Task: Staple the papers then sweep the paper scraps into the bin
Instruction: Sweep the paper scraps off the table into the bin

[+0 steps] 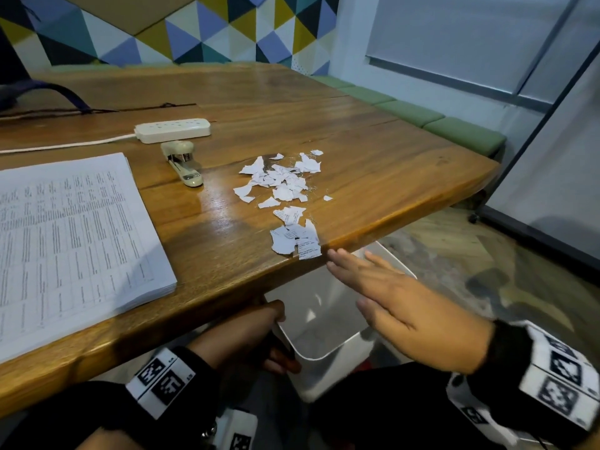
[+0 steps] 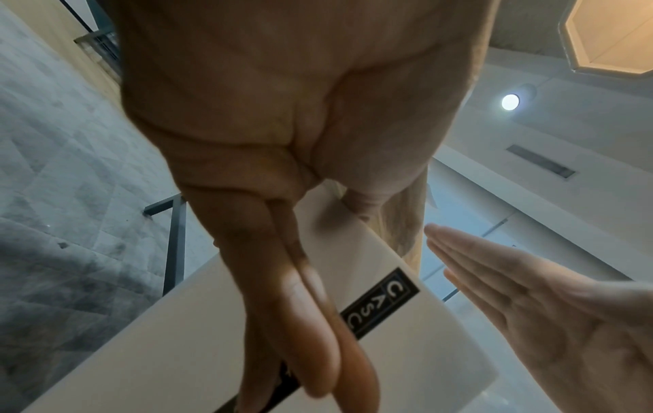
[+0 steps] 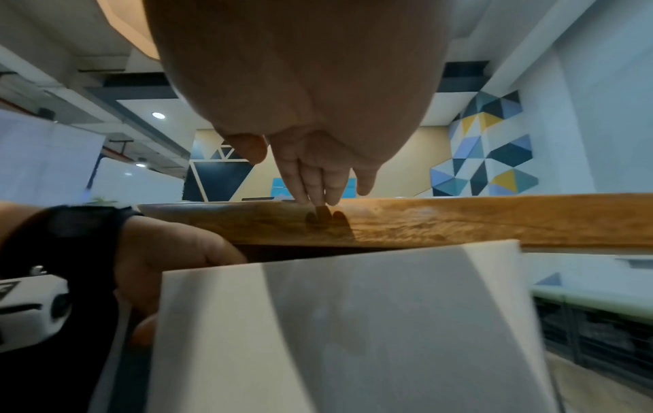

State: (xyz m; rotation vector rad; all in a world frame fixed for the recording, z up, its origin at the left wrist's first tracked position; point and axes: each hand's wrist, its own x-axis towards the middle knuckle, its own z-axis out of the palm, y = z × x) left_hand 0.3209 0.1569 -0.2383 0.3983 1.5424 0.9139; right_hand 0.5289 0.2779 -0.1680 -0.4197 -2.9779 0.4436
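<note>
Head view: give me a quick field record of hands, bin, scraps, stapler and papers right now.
left hand: grips the bin's rim below the table edge
right hand: open and flat, fingertips at the table edge
bin: white, held under the edge; contents unclear
paper scraps: on the table, some at the edge
stapler: on the table, untouched
papers: stacked at left; staple not visible

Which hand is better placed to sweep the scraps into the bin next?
Right. The right hand is flat and free at the table edge beside the scraps; the left hand grips the bin rim below that edge.
</note>
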